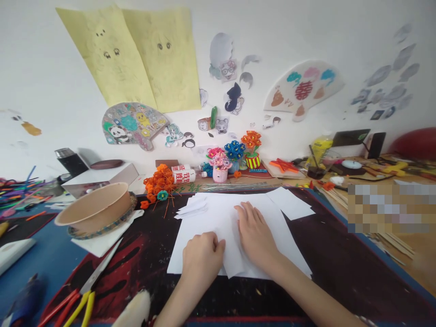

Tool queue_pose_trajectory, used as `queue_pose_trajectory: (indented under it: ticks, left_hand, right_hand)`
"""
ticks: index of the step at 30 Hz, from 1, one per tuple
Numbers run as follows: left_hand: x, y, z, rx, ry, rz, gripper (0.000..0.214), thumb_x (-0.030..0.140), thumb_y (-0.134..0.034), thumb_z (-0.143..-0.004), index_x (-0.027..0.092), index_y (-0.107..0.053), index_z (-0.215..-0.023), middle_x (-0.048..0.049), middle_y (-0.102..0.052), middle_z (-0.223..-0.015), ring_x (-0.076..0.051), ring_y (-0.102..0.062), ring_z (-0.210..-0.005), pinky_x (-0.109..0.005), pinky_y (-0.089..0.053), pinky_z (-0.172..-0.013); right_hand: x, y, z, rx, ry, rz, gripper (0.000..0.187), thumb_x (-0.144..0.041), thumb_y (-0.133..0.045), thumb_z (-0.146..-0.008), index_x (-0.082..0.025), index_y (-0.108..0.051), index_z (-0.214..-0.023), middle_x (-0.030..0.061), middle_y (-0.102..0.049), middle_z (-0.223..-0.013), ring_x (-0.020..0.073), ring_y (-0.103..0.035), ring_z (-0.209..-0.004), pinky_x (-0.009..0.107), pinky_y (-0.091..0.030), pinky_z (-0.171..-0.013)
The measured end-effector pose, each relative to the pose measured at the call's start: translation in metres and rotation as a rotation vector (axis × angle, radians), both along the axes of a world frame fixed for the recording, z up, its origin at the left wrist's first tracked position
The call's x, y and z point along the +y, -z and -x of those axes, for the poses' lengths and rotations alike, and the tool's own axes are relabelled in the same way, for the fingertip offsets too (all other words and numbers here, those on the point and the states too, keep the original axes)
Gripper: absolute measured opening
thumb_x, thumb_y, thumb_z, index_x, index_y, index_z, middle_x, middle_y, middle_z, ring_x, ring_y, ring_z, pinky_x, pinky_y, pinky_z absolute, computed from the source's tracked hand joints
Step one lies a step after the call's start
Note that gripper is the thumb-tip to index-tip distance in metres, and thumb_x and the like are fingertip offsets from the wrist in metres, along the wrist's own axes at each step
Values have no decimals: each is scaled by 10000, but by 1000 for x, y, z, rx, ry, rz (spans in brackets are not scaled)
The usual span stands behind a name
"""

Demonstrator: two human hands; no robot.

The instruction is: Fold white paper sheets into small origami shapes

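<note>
White sheets of paper (190,236) lie on the dark mat in front of me. A narrower, creased white piece of paper (232,261) rests on top of them, between my hands. My left hand (202,255) is closed, with its thumb and curled fingers at the left edge of that creased piece; the fingertips are hidden. Flat on the creased piece lies my right hand (255,231), its fingers stretched away from me. Small folded paper pieces (193,206) sit at the stack's upper left, and another white sheet (291,203) lies at its upper right.
Scissors (98,274) and red-and-yellow-handled pliers (80,303) lie left on the mat (160,259). A round tan basket (97,206) stands behind them. Orange craft flowers (160,181), a white bottle (184,176) and a pink flower pot (220,175) line the back. Wooden sticks (335,200) lie right.
</note>
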State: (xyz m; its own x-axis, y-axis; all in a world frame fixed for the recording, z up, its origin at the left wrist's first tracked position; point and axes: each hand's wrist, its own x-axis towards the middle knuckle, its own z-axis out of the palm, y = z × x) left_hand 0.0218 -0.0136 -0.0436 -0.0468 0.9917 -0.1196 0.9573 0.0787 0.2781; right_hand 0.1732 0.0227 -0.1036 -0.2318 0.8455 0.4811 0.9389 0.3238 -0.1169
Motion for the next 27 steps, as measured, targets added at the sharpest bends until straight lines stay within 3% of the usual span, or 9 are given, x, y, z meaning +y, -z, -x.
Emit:
queue_pose_trajectory:
  ticks: [9,14,27]
  left_hand:
    - [-9,-4,0,-23,5,15,357,451,-491,-848,216,-569,-592,-14,-663,-629,-194,-597,-648,-269,-215,-529]
    - [-9,-3,0,-13,10,24,330,382,-487,-856,207,-560,-585,-20,-662,-636,-184,-590,-627,-271,-206,-521]
    - [-14,-2,1,49,19,23,302,353,-454,-883,212,-603,-661,-51,-674,-685,-229,-634,-689,-283,-228,-529]
  right_hand:
    - [-1,-1,0,-25,25,-35,435,-9,-316,-864,-37,-491,-1262,229,-500,-1316,347,-406,-1294,499,-386,-1027]
    - [-1,-8,1,60,-9,-66,350,-119,-350,-916,-101,-489,-1237,177,-550,-1254,311,-486,-1217,503,-385,-1032]
    - [-1,5,5,52,-17,-43,363,-151,-332,-932,-92,-460,-1267,204,-507,-1324,327,-400,-1306,520,-379,-1029]
